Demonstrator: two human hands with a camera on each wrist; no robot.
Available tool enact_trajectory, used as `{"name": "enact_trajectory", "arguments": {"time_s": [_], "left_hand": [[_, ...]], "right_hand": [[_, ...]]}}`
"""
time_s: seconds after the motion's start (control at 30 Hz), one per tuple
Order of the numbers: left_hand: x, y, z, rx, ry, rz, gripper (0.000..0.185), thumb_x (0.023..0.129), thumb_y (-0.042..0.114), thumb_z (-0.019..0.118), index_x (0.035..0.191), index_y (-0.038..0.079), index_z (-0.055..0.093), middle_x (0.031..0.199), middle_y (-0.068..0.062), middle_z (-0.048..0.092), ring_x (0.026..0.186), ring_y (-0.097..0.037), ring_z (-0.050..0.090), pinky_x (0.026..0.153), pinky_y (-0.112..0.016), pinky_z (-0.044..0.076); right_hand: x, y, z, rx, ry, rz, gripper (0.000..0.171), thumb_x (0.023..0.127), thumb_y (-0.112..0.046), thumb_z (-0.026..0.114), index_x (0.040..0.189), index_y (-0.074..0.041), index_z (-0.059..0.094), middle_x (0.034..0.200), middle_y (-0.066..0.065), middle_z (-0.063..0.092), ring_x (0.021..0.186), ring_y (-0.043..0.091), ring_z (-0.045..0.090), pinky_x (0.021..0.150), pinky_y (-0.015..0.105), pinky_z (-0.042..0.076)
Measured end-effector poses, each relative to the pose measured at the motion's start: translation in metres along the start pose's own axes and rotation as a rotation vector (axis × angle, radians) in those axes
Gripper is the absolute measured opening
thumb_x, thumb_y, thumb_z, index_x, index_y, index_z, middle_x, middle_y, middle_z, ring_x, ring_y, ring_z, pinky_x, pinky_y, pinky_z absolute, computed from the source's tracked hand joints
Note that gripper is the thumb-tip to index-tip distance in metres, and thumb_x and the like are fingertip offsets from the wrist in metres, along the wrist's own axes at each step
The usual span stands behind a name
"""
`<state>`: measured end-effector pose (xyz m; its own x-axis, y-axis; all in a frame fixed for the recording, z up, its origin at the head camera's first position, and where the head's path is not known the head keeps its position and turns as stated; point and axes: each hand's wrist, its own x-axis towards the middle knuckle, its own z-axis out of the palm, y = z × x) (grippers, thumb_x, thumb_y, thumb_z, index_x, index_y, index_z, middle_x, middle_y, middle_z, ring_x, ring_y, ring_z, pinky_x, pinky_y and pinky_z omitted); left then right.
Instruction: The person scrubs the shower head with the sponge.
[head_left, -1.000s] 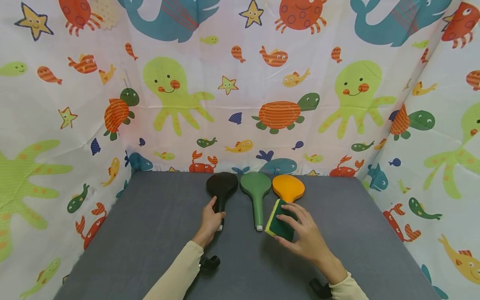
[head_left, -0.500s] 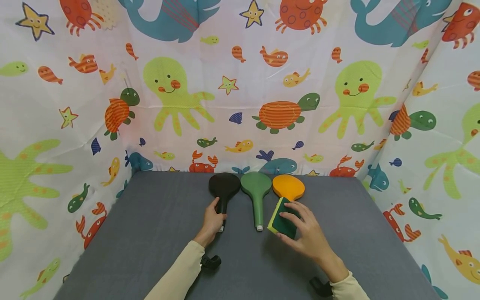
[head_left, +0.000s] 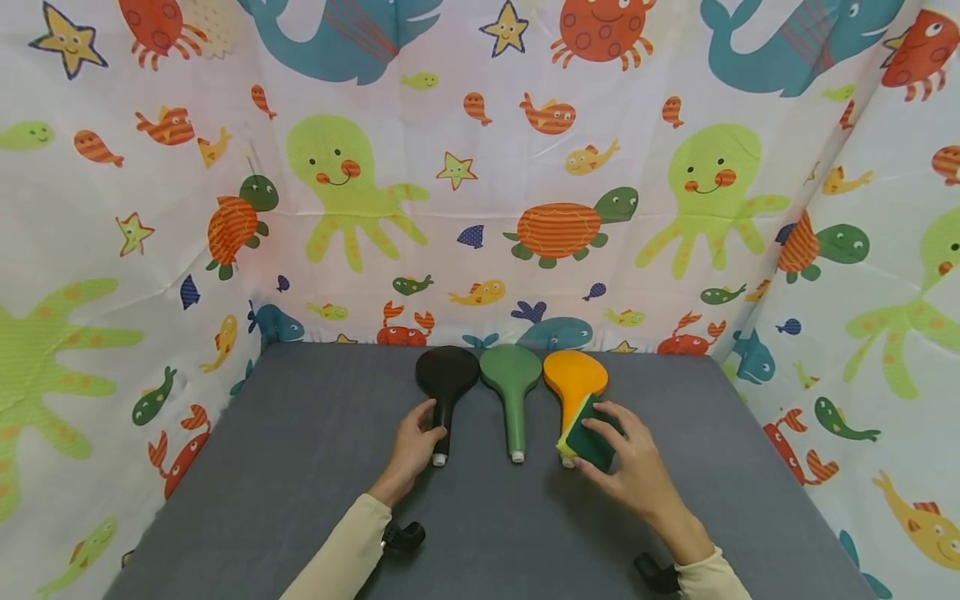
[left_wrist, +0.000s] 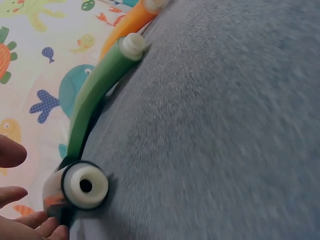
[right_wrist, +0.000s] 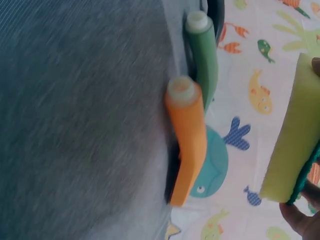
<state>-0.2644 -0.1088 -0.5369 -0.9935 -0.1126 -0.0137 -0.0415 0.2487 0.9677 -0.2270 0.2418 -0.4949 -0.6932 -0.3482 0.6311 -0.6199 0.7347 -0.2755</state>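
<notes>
Three handheld shower heads lie side by side at the back of the table, a black one (head_left: 447,371), a green one (head_left: 511,371) and an orange one (head_left: 575,372). Their handles point toward me and end in white threaded tips. My left hand (head_left: 408,446) is beside the black handle; in the left wrist view its fingers (left_wrist: 12,150) are spread apart near the handle's end. My right hand (head_left: 641,471) pinches a green and yellow sponge (head_left: 590,443) between thumb and fingers. The sponge overlaps the orange handle in the head view and is raised off the table in the right wrist view.
A dark grey cloth (head_left: 300,467) covers the table. Behind and along both sides hangs a white curtain (head_left: 480,225) printed with sea animals.
The black shower head has shifted slightly right, toward the green one. My left hand has loosened and drawn a little left. My right hand has carried the sponge right, baring part of the orange handle.
</notes>
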Motion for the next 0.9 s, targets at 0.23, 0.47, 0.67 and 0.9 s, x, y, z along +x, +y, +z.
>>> {"name": "enact_trajectory", "arguments": {"time_s": [0.23, 0.47, 0.67, 0.9], "left_hand": [[-0.007, -0.005, -0.010, 0.104, 0.049, 0.100, 0.053, 0.090, 0.004, 0.062, 0.141, 0.001, 0.050, 0.152, -0.022, 0.039, 0.140, -0.041, 0.038, 0.112, -0.055, 0.035], [-0.011, -0.003, -0.014, 0.196, 0.066, 0.166, 0.052, 0.090, 0.007, 0.062, 0.140, 0.004, 0.052, 0.152, -0.022, 0.039, 0.140, -0.042, 0.037, 0.111, -0.058, 0.033], [-0.019, -0.002, -0.013, 0.212, 0.071, 0.192, 0.052, 0.089, 0.006, 0.063, 0.140, 0.002, 0.052, 0.152, -0.022, 0.039, 0.140, -0.041, 0.039, 0.111, -0.058, 0.034], [-0.018, 0.009, -0.020, 0.249, 0.066, 0.221, 0.052, 0.091, 0.008, 0.063, 0.141, 0.007, 0.051, 0.153, -0.019, 0.038, 0.141, -0.041, 0.036, 0.111, -0.059, 0.033]], "right_hand": [[-0.012, 0.015, -0.003, -0.046, -0.043, 0.095, 0.057, 0.070, -0.034, 0.087, 0.119, -0.014, 0.066, 0.134, 0.015, 0.054, 0.121, 0.036, 0.050, 0.093, 0.061, 0.043], [-0.025, 0.032, -0.007, -0.107, -0.188, 0.242, 0.059, 0.075, -0.040, 0.083, 0.125, -0.015, 0.063, 0.136, 0.016, 0.052, 0.117, 0.040, 0.052, 0.088, 0.062, 0.046], [-0.034, 0.045, -0.007, -0.150, -0.315, 0.332, 0.060, 0.078, -0.043, 0.080, 0.128, -0.014, 0.062, 0.137, 0.017, 0.051, 0.115, 0.041, 0.053, 0.084, 0.058, 0.047], [-0.035, 0.052, -0.001, -0.165, -0.390, 0.357, 0.062, 0.078, -0.043, 0.080, 0.129, -0.013, 0.061, 0.138, 0.020, 0.050, 0.116, 0.043, 0.053, 0.088, 0.061, 0.046]]}}
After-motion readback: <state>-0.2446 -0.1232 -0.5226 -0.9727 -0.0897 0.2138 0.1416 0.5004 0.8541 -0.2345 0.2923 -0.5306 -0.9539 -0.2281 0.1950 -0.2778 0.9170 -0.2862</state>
